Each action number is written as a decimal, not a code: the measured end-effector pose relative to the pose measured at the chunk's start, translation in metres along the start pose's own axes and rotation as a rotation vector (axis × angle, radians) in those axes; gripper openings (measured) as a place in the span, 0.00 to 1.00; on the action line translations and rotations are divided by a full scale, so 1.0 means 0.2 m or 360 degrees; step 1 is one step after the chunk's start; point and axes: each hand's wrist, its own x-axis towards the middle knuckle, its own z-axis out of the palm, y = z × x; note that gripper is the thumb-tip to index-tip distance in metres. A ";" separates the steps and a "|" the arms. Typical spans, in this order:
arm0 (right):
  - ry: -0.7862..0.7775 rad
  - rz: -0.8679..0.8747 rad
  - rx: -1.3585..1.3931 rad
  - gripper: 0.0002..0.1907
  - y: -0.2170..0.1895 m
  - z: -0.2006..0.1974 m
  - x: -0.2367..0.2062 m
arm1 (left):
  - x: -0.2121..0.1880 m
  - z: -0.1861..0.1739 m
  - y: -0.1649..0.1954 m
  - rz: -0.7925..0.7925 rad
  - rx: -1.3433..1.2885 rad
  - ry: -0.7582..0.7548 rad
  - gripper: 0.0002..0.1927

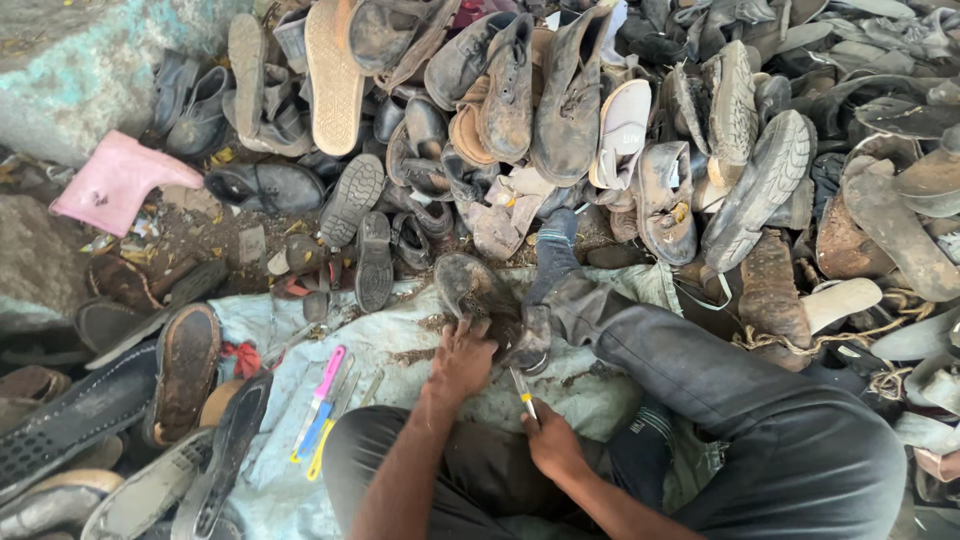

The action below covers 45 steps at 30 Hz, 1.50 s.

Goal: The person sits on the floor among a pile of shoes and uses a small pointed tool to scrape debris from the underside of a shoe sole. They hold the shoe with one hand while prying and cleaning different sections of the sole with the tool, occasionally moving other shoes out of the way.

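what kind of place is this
Probably a ground-level shoe repair or salvage spot: a big heap of worn shoes, a cloth sheet with small cutters, and a left hand holding a dirty shoe.

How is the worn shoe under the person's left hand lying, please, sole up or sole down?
Sole up: the shoe shows its dirty sole, with the left hand gripping its near end.
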 end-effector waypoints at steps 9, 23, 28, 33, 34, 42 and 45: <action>-0.0327 0.0522 0.0302 0.21 -0.05 -0.18 -0.02 | 0.00 0.05 -0.02 0.0523 0.0447 -0.0385 0.09; -0.0214 -0.0218 0.0069 0.18 -0.15 -0.24 0.17 | 0.00 0.14 0.08 -0.0630 -0.1007 0.0527 0.17; 0.0001 -0.0404 0.0088 0.19 -0.13 -0.15 0.06 | 0.00 0.15 0.06 -0.0854 -0.1225 0.0519 0.17; -0.0012 -0.0318 0.0058 0.19 -0.10 -0.04 0.05 | -0.02 0.17 0.04 -0.0806 -0.1376 0.0679 0.15; -0.0043 -0.0270 0.0025 0.18 -0.10 -0.02 0.05 | -0.03 0.17 0.04 -0.0761 -0.1406 0.0725 0.14; 0.0042 -0.0418 0.0018 0.20 -0.08 0.08 -0.04 | -0.04 0.13 0.03 -0.0894 -0.1486 0.0830 0.13; 0.0038 -0.0414 0.0025 0.18 -0.10 0.11 -0.03 | -0.04 0.13 0.03 -0.0858 -0.1548 0.0884 0.14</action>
